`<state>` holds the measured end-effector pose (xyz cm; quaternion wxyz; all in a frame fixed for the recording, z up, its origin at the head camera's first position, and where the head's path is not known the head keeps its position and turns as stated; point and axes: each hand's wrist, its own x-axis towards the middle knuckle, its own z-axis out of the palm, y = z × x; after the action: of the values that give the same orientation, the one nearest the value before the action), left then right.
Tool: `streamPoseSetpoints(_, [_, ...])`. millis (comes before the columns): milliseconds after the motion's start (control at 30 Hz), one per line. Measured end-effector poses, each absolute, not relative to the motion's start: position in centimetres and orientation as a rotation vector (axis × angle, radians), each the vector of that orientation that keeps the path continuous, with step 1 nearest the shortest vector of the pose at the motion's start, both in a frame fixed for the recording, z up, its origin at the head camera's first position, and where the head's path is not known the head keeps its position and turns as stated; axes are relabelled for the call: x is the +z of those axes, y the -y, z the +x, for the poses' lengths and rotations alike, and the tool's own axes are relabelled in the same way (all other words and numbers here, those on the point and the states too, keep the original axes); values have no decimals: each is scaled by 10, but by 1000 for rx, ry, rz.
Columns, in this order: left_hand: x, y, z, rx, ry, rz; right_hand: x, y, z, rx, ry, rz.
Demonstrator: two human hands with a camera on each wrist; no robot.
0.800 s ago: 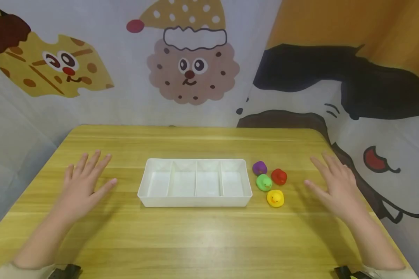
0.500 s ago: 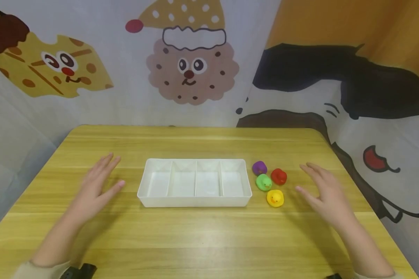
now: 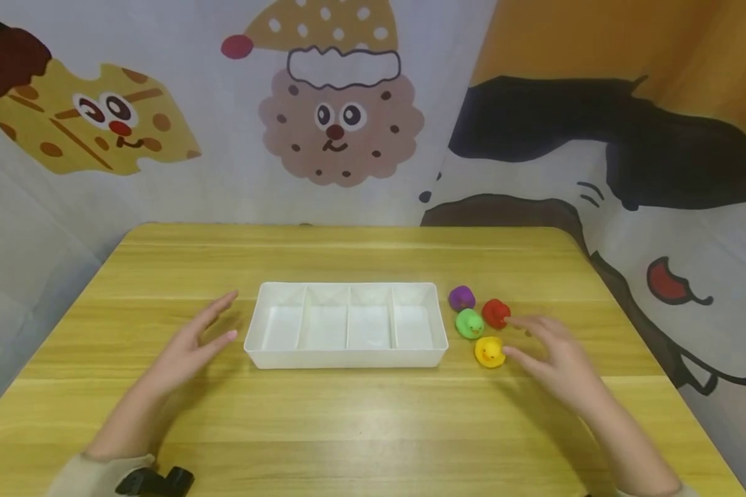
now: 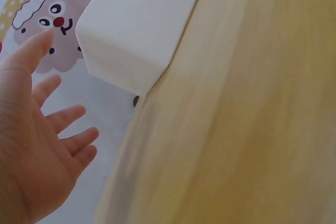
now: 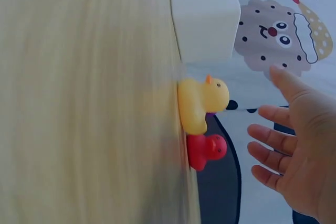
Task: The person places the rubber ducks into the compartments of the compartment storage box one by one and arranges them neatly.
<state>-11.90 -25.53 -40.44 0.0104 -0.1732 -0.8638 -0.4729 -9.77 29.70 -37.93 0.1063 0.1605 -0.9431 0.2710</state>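
From where I'm watching, on the yellow wooden table (image 3: 360, 428) my right hand (image 3: 556, 359), fingers spread and holding nothing, sits just right of the small yellow rubber duck (image 3: 490, 351); left hand (image 3: 189, 345), also relaxed, hovers by the white four-compartment plastic tray (image 3: 347, 357), long axis left-right.

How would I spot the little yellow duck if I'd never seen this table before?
Find the white tray with four compartments in the middle of the wooden table. Just off its right end sits a cluster of four toy ducks, close to the right hand. The yellow duck is the one nearest the person; the green duck, red duck and purple duck sit behind it.
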Motion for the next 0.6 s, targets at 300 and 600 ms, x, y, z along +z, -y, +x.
streamPoseSetpoints(300, [-426,250,-122,-1706,2613,-643,-392,-293,-102,864,2806,501])
streamPoseSetpoints(600, [-434,248,-122,-1845,2566,-652,-405,-292,-106,882,2814,492])
